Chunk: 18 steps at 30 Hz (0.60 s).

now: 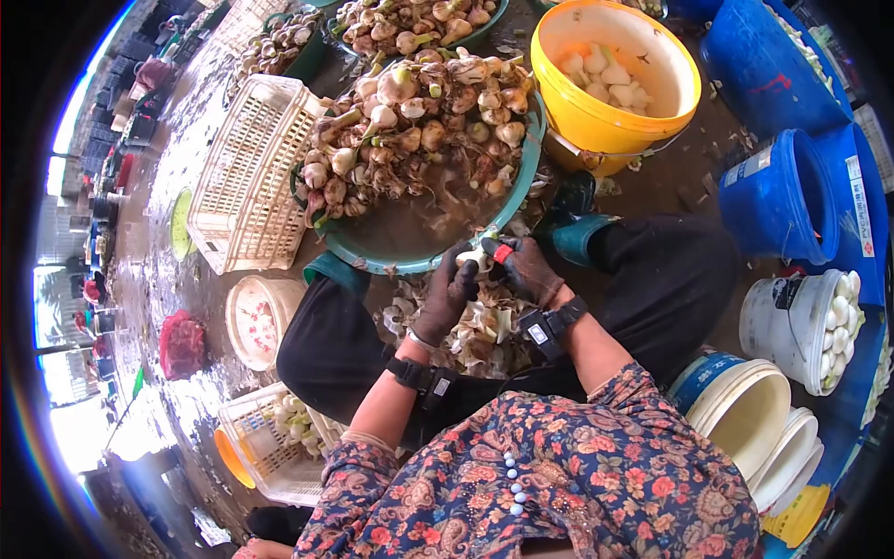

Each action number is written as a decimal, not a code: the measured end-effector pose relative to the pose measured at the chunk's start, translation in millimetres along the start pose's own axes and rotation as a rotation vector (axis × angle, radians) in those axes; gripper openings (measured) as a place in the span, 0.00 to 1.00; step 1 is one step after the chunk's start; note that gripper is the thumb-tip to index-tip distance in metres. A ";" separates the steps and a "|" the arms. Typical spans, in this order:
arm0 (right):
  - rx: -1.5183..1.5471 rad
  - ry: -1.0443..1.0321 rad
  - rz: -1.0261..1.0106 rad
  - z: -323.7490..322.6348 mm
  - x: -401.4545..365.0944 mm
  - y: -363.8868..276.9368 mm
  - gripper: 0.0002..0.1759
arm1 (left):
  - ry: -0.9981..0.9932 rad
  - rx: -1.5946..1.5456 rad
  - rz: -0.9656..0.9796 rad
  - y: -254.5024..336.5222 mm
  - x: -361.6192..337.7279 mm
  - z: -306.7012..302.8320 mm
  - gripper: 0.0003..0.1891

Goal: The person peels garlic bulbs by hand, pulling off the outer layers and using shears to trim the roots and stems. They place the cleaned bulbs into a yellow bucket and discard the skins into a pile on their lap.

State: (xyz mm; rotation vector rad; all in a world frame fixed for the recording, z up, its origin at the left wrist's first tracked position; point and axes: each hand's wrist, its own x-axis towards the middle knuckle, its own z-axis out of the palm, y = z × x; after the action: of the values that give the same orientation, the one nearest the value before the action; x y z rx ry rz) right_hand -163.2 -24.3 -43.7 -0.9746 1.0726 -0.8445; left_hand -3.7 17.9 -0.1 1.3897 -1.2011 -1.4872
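My left hand (447, 296), in a dark glove, is closed around a pale garlic bulb (476, 258) just inside my knees. Close against the bulb's other side is my right hand (527, 271), also gloved, with a red band on one finger. Its fingers are curled; what they grip is too small to make out. Both hands are at the near rim of a wide green basin (372, 264). Unpeeled garlic with stems (424, 135) is heaped in the basin above murky brown water. Loose garlic skins (480, 335) lie below my hands, between my legs.
A yellow bucket (596, 140) holding peeled garlic stands beyond my right knee. At right are a blue bucket (778, 200) and a white bucket (792, 326) full of white bulbs. Cream crates (251, 177) and a small white tub (244, 321) stand at left.
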 end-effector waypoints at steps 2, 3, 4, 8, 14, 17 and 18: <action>0.095 -0.068 0.083 3.2 -11.7 -26.9 0.15 | -0.001 -0.218 -0.127 -0.4 -1.8 -4.2 0.19; 0.187 -0.132 0.162 3.8 -15.4 -37.5 0.15 | -0.029 -0.491 -0.210 -4.2 1.1 -7.6 0.19; 0.188 -0.131 0.161 4.0 -13.8 -34.0 0.15 | -0.058 -0.764 -0.292 -8.3 4.4 -12.5 0.19; -0.073 -0.102 -0.074 4.1 3.5 2.1 0.14 | 0.208 0.516 0.662 -8.3 -5.7 0.2 0.17; 0.457 0.023 0.167 10.4 -10.8 -25.3 0.19 | -0.142 -0.496 -0.181 -3.4 1.6 -9.3 0.19; 0.171 -0.158 -0.178 13.7 -12.7 -30.4 0.15 | -0.159 -0.491 -0.145 1.6 3.4 -10.6 0.18; 0.170 -0.158 -0.178 12.4 -12.0 -29.6 0.15 | -0.159 -0.491 -0.145 3.6 4.4 -8.9 0.18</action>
State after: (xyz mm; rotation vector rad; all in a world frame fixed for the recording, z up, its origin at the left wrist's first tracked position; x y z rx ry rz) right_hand -157.2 -20.8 -10.2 -0.9845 0.7744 -0.9702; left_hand 4.3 11.5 2.4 1.0543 -0.7600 -1.8695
